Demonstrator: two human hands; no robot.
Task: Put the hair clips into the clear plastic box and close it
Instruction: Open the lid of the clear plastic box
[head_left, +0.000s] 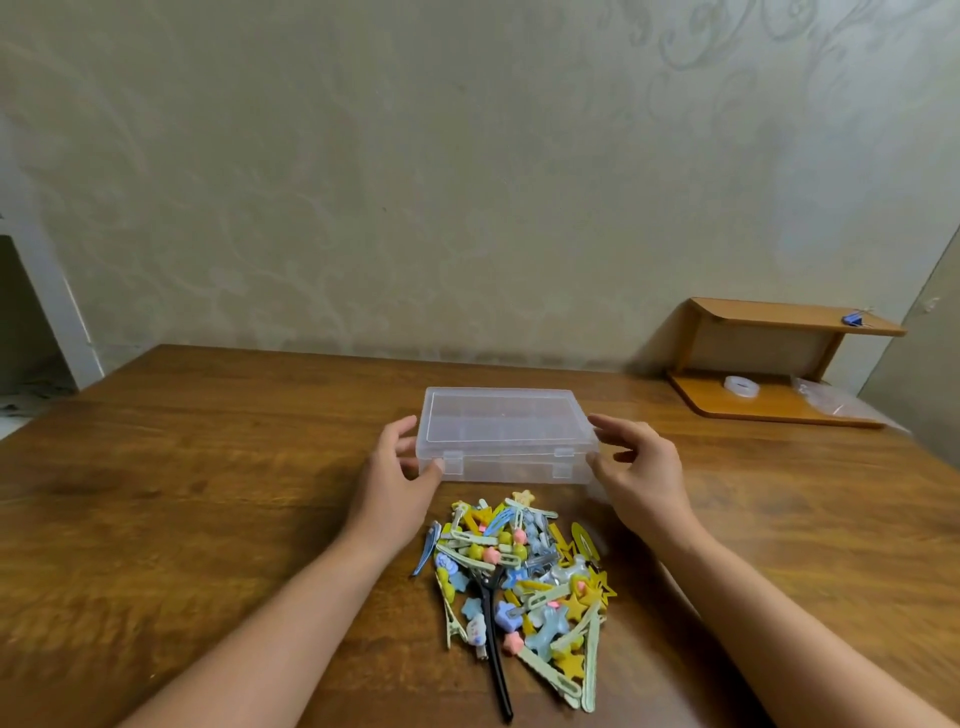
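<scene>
Now the clear plastic box (506, 435), lid down and its long axis from 9 to 3 o'clock, lies on the worktop (208, 493) between both hands, the left hand (402, 467) touching its near-left corner and the right hand (641, 467) its right end, each grip wide and holding nothing, with the hair clips (524, 577) heaped at 6 o'clock from it.

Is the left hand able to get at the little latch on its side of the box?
Probably yes. The left hand already touches the clear plastic box at its corner, its thumb right beside the left latch. Nothing lies between them; the hair clips are piled nearer the person.
</scene>
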